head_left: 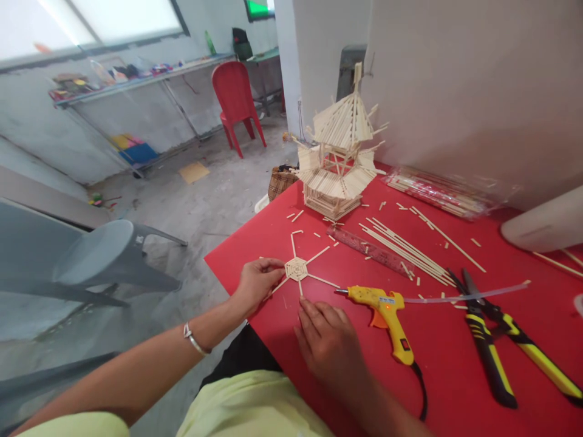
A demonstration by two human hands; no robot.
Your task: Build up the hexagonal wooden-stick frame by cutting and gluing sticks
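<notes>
A small hexagonal frame of thin wooden sticks [296, 269], with concentric rings and long spokes, lies on the red table [319, 388]. At its left side my left hand [259, 280] is closed, thumb and finger on the frame's edge. My right hand [328, 340] has its fingers drawn together at the tip of the spoke that points toward me. Just right of that hand lies a yellow hot glue gun [380, 306], a clear glue stick [437, 299] projecting from its back and a small orange light glowing.
Behind stands a stick pagoda [334, 158]. Loose sticks [403, 250], a red ruler [371, 250] and offcuts lie near it. Yellow-black cutters [496, 334] rest open at right. A bagged stick bundle [441, 191] lies by the wall. A grey chair [98, 255] stands at left.
</notes>
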